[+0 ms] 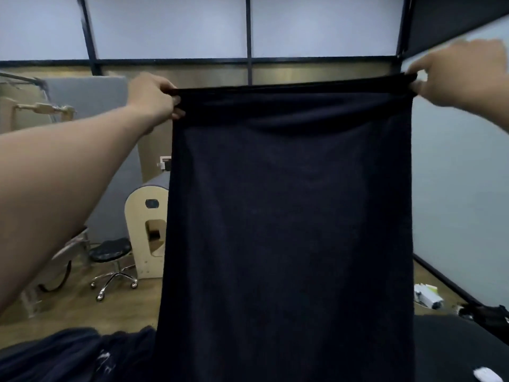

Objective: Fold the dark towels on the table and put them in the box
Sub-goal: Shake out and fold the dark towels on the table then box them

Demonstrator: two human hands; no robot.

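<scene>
A dark navy towel (289, 216) hangs stretched out in front of me, held up by its top edge. My left hand (155, 96) pinches the top left corner. My right hand (462, 75) pinches the top right corner. The towel's lower end reaches down to the table with the dark top (451, 351) and hides most of it. More dark towels (71, 354) lie in a heap at the lower left. No box is in view.
A black stool on chrome wheels (113, 260) stands on the wooden floor at the left, beside a pale wooden cabinet (147, 230). White items (428, 296) lie on the floor at the right. A small white object (487, 374) sits on the table's right corner.
</scene>
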